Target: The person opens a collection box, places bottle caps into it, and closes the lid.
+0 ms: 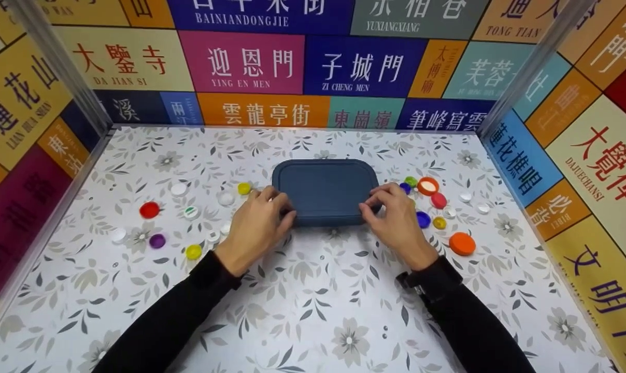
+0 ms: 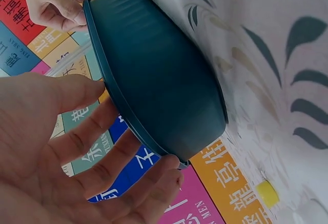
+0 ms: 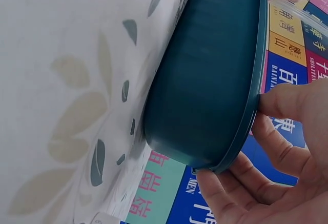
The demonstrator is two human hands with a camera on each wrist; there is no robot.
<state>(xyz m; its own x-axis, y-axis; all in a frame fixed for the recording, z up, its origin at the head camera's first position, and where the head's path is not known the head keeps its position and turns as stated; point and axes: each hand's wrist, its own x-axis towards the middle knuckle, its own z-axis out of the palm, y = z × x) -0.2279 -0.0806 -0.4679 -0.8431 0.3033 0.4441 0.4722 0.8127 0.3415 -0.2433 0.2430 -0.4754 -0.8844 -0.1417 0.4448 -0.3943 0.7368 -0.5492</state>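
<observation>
A dark blue lidded box point(image 1: 325, 189), rectangular with rounded corners, stands on the patterned tabletop in front of me. Its lid lies on top; the wrist views show the teal-looking side wall point(image 2: 159, 75) below the lid's rim point(image 3: 254, 93). At the near left corner, my left hand point(image 1: 261, 225) grips the lid's edge, thumb in front and fingertips along the side. My right hand point(image 1: 396, 223) holds the matching right corner the same way, its fingertips point(image 3: 207, 178) right under the rim. What the box contains is hidden.
Left of the box lie scattered bottle caps, among them a red cap point(image 1: 149, 210), a purple cap point(image 1: 157, 241) and a yellow cap point(image 1: 194, 252). More caps, including a large orange cap point(image 1: 462, 244) and a blue cap point(image 1: 423, 219), lie to the right. Printed panels point(image 1: 243, 62) wall three sides.
</observation>
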